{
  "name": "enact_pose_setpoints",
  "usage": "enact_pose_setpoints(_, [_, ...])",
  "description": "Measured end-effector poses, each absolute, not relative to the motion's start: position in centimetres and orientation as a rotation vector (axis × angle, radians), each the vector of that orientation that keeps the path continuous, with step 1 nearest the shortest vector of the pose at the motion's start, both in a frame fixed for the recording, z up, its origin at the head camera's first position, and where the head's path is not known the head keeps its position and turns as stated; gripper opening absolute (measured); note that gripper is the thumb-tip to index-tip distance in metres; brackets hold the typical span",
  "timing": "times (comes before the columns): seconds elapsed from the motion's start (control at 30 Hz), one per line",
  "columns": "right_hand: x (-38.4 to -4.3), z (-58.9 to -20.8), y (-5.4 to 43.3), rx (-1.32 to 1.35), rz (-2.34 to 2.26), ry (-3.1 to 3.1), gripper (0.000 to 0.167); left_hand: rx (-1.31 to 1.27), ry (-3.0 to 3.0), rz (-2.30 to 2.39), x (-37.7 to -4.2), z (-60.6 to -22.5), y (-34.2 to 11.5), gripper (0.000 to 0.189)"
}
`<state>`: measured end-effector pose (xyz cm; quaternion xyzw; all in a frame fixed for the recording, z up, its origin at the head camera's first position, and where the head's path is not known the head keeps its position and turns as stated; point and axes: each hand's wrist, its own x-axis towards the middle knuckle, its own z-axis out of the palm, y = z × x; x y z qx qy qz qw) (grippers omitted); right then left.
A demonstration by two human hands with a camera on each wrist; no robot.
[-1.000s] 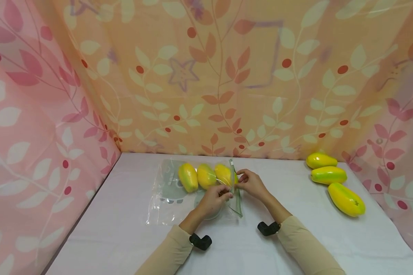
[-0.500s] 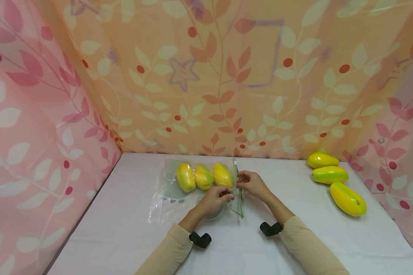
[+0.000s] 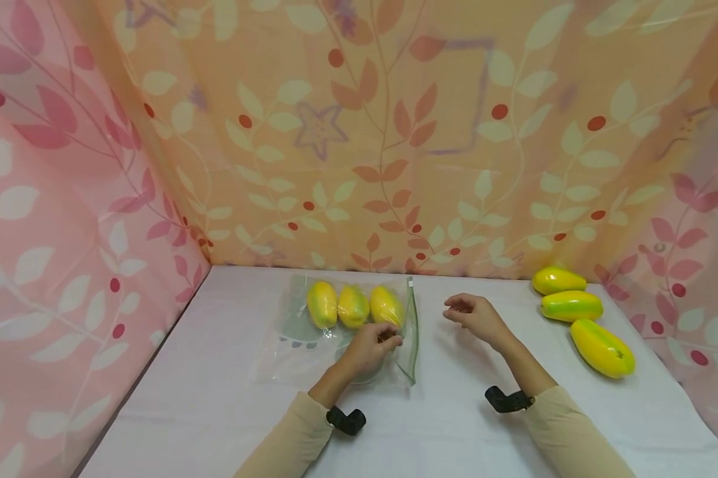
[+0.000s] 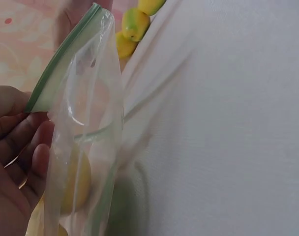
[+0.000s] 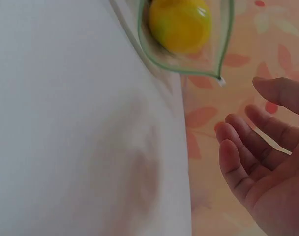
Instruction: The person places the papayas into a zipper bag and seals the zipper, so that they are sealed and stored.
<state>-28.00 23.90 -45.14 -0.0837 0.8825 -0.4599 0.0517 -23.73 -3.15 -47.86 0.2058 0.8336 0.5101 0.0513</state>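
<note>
A clear zip bag (image 3: 269,362) with a green-edged mouth lies on the table, mouth toward the right. Inside it, three yellow-green papayas (image 3: 354,307) sit side by side along the far half. My left hand (image 3: 367,348) pinches the near layer of the bag close to its mouth; the left wrist view shows the green zip strip (image 4: 63,56) at the thumb and fingers. Off to the right of the mouth, my right hand (image 3: 478,322) hovers with loosely bent fingers and holds nothing. In the right wrist view the bag mouth gapes, with a papaya (image 5: 181,24) showing inside.
Three more papayas lie at the table's right end: one at the back (image 3: 559,280), one in the middle (image 3: 571,305) and one nearer (image 3: 602,348). A white cloth (image 3: 174,411) covers the table. Patterned curtains (image 3: 359,133) stand behind and at both sides.
My right hand has let go of the bag's mouth and moved right, away from it. The left hand stays at the bag. The bagged papayas have shifted slightly left.
</note>
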Motion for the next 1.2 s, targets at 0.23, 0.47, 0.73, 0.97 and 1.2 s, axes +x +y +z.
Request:
enact_pose_setpoints(0.23, [-27.0,-44.0,26.8,-0.189,-1.360,2.726,0.044,0.644,2.570,1.557,-23.7,-48.3,-3.1,0.016])
enact_pose_setpoints(0.47, [-25.8,-42.8,29.3,-0.139,-1.219,2.857,0.047,0.650,2.585,1.537,-23.2,-48.0,-3.2,0.015])
enact_pose_setpoints(0.73, [-24.7,-41.8,31.6,-0.117,-1.037,2.939,0.054,0.606,2.676,1.499,-23.0,-48.3,-2.9,0.016])
enact_pose_setpoints(0.97, [-24.1,-41.6,33.7,-0.093,-0.985,2.972,0.057,0.538,2.752,1.510,-22.9,-48.4,-2.7,0.014])
enact_pose_setpoints(1.2, [-23.2,-41.2,36.1,-0.015,-0.959,3.008,0.062,0.470,2.807,1.511,-22.6,-48.3,-2.4,0.014])
